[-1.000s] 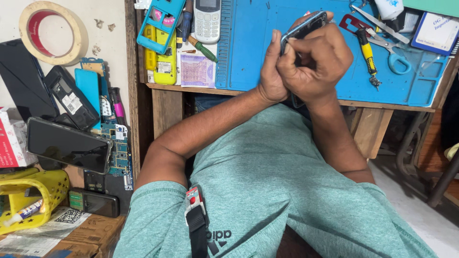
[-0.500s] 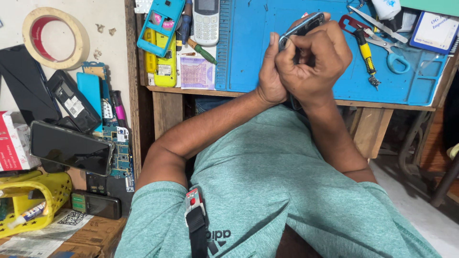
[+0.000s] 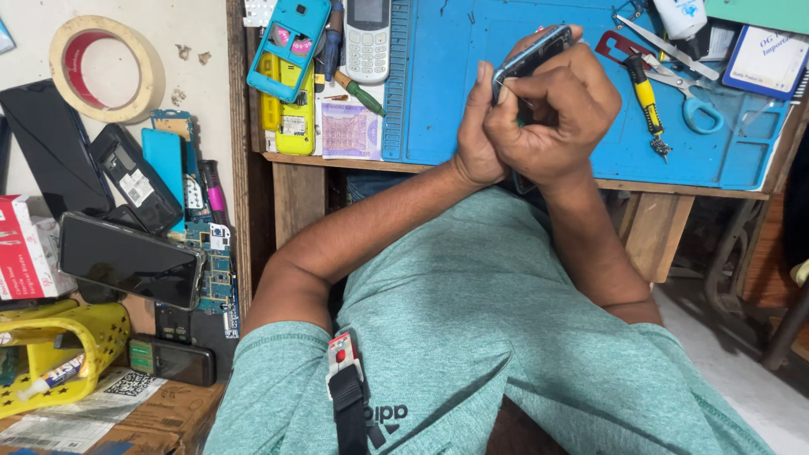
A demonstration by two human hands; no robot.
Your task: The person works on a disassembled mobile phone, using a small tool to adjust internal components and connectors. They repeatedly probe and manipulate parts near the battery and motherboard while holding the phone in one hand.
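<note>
The right hand [image 3: 560, 118] and left hand [image 3: 476, 139] are pressed together above the blue work mat [image 3: 438, 93], both closed around a dark phone [image 3: 533, 57] held up on edge; a thin metal tool seems pinched against it, though fingers hide most. Nearby lie a yellow-handled screwdriver [image 3: 645, 94], blue scissors [image 3: 687, 99] and a keypad phone [image 3: 368, 38].

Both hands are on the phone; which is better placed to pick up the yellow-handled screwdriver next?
Right, probably. The right hand is nearer the yellow-handled screwdriver on the blue mat; the left hand grips the phone on the far side.
</note>
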